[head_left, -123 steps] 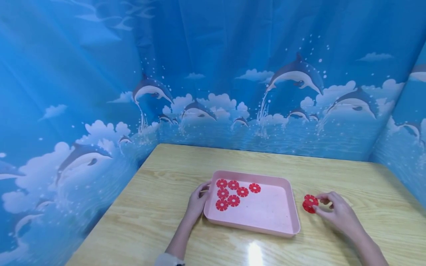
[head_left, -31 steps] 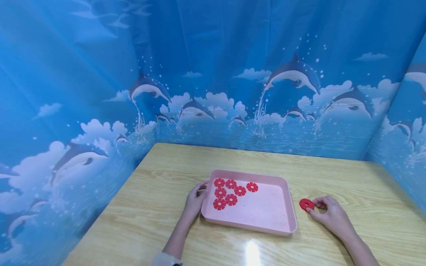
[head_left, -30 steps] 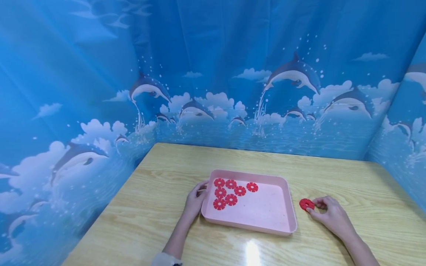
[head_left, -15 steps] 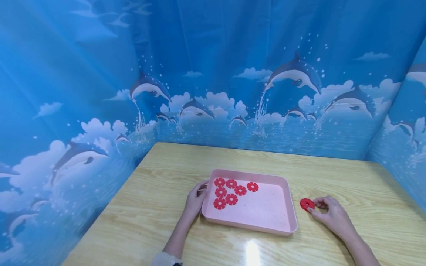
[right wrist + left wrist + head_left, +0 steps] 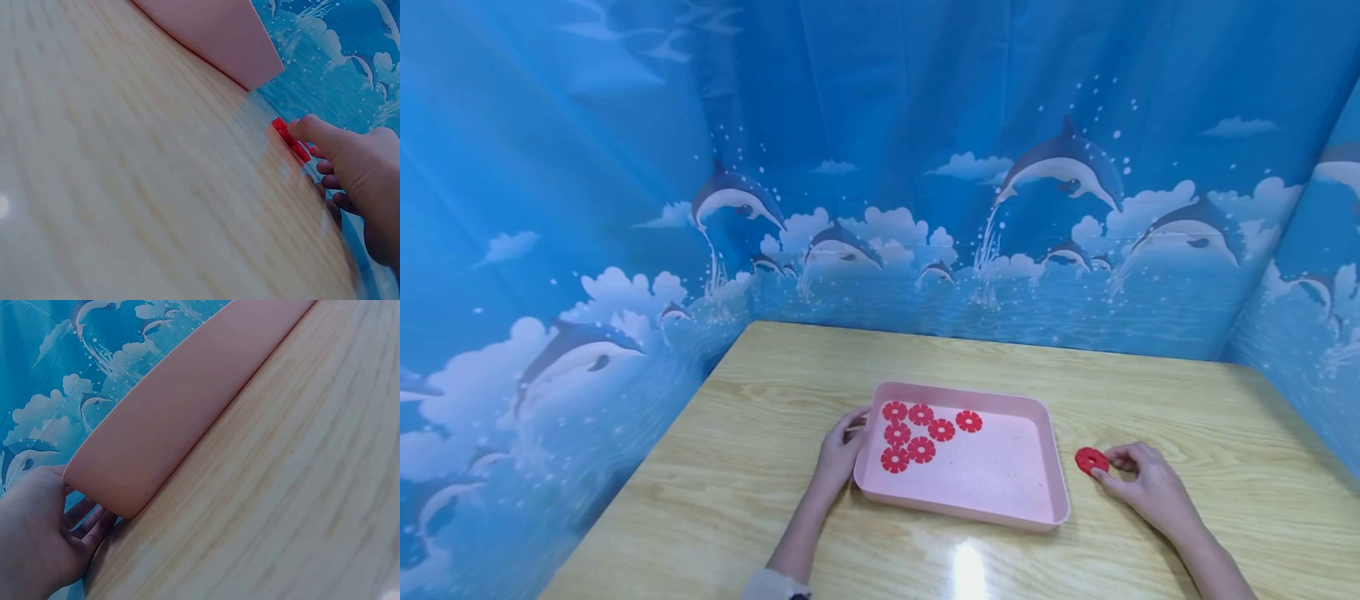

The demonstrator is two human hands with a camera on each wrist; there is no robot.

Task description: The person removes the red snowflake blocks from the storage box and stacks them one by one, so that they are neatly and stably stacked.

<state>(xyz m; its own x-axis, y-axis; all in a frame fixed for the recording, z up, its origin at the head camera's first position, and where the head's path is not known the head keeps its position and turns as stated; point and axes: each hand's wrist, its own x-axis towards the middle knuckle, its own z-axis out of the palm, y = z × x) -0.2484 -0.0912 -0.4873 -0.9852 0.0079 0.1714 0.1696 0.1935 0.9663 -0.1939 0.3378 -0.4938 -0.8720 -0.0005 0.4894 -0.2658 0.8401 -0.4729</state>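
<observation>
A shallow pink tray [image 5: 1000,475] lies on the table with several red notched discs [image 5: 975,423], of the interlocking snowflake kind, flat in its left half. My left hand [image 5: 837,457] grips the tray's left side; in the left wrist view its fingers [image 5: 94,528] show beneath the corner of the tray wall. To the right of the tray, my right hand [image 5: 1157,492] pinches red snowflake discs [image 5: 1083,456] by their right edge, between thumb and fingers. From the right wrist view they look stacked together, low over the tabletop, with the thumb [image 5: 306,128] on top.
The wood-grain table [image 5: 805,367] reaches back to a blue curtain [image 5: 880,208] printed with dolphins, which also hangs at the left and right. A bright light reflection [image 5: 970,571] shows on the tabletop in front of the tray.
Four seconds ago two discs showed apart, one overlapping the other, at the right hand; now they line up as one stack. Over the last second both hands and the tray stay put.
</observation>
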